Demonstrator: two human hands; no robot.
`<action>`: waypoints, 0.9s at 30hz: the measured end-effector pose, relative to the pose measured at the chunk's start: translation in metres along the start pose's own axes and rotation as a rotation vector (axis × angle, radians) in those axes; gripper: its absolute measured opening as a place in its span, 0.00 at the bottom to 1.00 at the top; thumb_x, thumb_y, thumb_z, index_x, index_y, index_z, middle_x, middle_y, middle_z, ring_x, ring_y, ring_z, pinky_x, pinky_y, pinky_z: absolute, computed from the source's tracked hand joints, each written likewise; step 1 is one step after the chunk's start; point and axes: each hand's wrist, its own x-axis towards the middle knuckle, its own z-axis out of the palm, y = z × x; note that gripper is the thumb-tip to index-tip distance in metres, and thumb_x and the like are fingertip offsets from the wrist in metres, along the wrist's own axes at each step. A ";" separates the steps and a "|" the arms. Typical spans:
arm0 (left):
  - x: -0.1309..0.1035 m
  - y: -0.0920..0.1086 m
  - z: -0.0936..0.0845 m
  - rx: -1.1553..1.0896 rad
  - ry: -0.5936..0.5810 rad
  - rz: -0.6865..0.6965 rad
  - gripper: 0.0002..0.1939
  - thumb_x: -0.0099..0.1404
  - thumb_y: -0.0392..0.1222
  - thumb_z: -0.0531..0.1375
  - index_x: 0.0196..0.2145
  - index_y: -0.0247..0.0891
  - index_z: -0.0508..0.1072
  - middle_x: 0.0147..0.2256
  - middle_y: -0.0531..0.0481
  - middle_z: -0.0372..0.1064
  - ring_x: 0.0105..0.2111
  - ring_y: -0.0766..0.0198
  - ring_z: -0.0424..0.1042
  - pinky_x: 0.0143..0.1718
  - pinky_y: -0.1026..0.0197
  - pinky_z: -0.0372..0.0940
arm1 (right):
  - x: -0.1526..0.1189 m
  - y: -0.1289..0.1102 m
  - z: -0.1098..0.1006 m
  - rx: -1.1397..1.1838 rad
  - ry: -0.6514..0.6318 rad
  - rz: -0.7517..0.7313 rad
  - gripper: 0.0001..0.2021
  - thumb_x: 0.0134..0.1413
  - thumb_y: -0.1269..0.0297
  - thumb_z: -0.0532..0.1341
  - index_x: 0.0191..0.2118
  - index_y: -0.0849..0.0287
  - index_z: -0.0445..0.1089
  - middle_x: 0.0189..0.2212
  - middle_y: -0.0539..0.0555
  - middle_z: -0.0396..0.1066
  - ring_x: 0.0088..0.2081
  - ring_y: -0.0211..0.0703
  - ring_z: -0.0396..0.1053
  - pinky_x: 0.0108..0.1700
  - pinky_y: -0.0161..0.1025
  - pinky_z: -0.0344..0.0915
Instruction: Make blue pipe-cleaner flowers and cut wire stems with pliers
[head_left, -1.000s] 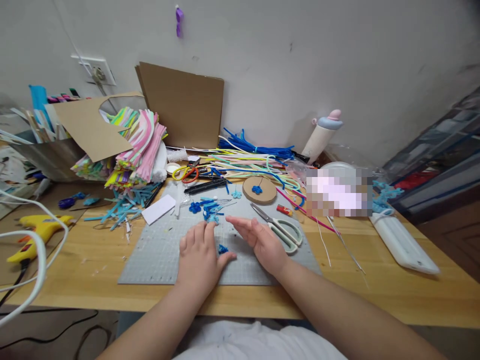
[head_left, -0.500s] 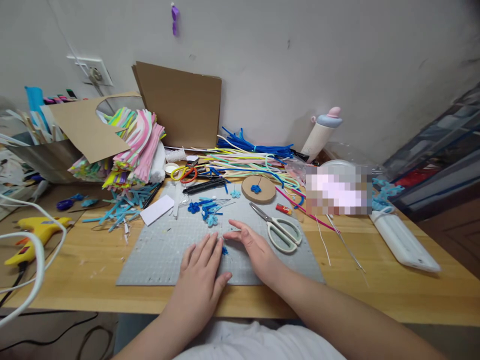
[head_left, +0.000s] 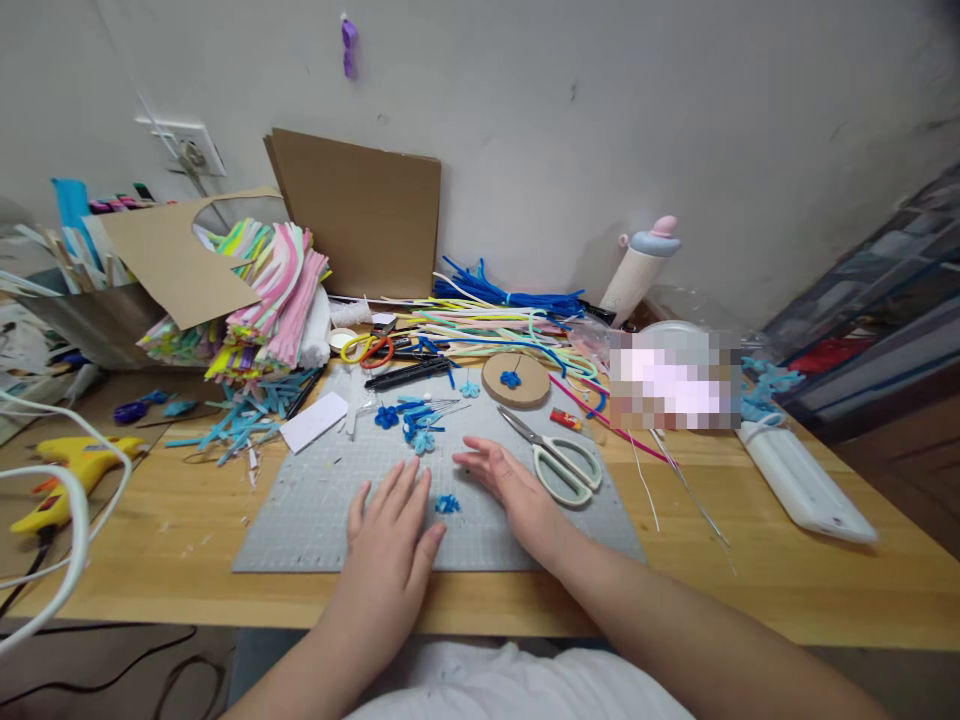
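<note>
Blue bits [head_left: 448, 504] lay on the grey mat [head_left: 300, 530] between the left hand [head_left: 394, 535] and right hand [head_left: 514, 490], each grip unclenched with fingers extended, while pale-handled scissors [head_left: 554, 462] rested just beside the right hand.

A light-brown wooden table with visible grain [head_left: 487, 605] carries a flat grey gridded cutting mat [head_left: 307, 520], a loose heap of light-blue fuzzy strips [head_left: 241, 420], thin silvery wires [head_left: 700, 501] and a white round-cornered oblong object [head_left: 810, 485].
</note>
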 end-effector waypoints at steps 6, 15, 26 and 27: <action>-0.008 0.004 0.011 0.131 0.042 0.041 0.27 0.66 0.48 0.47 0.60 0.33 0.58 0.63 0.41 0.48 0.62 0.52 0.47 0.59 0.44 0.42 | -0.019 0.018 0.018 0.149 0.007 0.033 0.29 0.56 0.43 0.51 0.62 0.46 0.53 0.65 0.46 0.47 0.66 0.41 0.39 0.66 0.46 0.37; -0.006 0.011 0.016 0.134 -0.015 0.111 0.28 0.63 0.44 0.50 0.59 0.31 0.59 0.61 0.41 0.52 0.62 0.51 0.48 0.59 0.41 0.41 | -0.005 0.019 0.040 0.239 -0.141 0.061 0.27 0.60 0.49 0.50 0.63 0.48 0.50 0.65 0.48 0.47 0.65 0.37 0.41 0.66 0.44 0.34; 0.015 -0.007 -0.004 -0.268 0.028 -0.089 0.18 0.62 0.39 0.56 0.50 0.41 0.68 0.50 0.44 0.66 0.50 0.53 0.63 0.50 0.46 0.58 | 0.001 -0.005 0.021 0.478 0.031 0.012 0.20 0.53 0.51 0.59 0.51 0.47 0.68 0.59 0.49 0.59 0.63 0.39 0.50 0.65 0.44 0.39; 0.021 -0.008 -0.005 -0.342 0.009 -0.070 0.18 0.60 0.38 0.58 0.49 0.40 0.69 0.49 0.44 0.67 0.49 0.54 0.64 0.50 0.49 0.60 | 0.003 -0.006 0.020 0.486 0.061 -0.002 0.19 0.52 0.51 0.60 0.50 0.48 0.69 0.58 0.50 0.61 0.62 0.40 0.51 0.65 0.44 0.39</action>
